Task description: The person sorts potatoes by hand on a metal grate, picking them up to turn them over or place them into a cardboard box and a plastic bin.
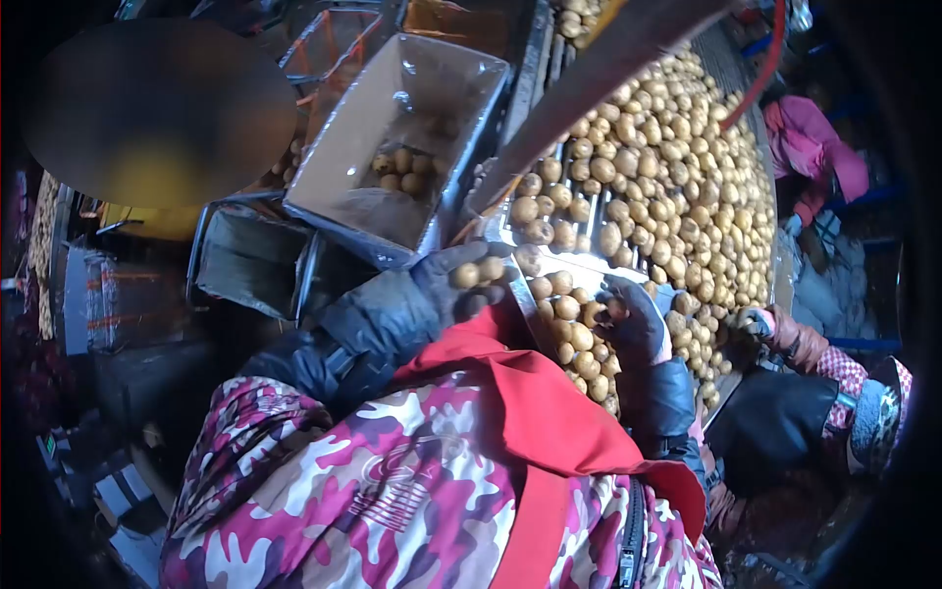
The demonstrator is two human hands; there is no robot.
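My left hand (pixel 453 277), in a dark glove, holds a few potatoes (pixel 478 272) beside the near corner of a lined box (pixel 339 187). Several potatoes (pixel 400 173) lie at the bottom of that box. My right hand (pixel 633 319), also gloved, curls its fingers round a dark, blemished potato (pixel 615 308) at the right of a metal chute. Potatoes (pixel 581 339) fill the chute between my hands. Beyond it a wide layer of potatoes (pixel 687 187) covers the sorting table.
A slanting metal bar (pixel 599 93) crosses above the potatoes. Left of the lined box stands a smaller open box (pixel 257 257). At the right, a co-worker's gloved hand (pixel 756 322) touches the potatoes' edge; another person in pink (pixel 814 147) is farther back.
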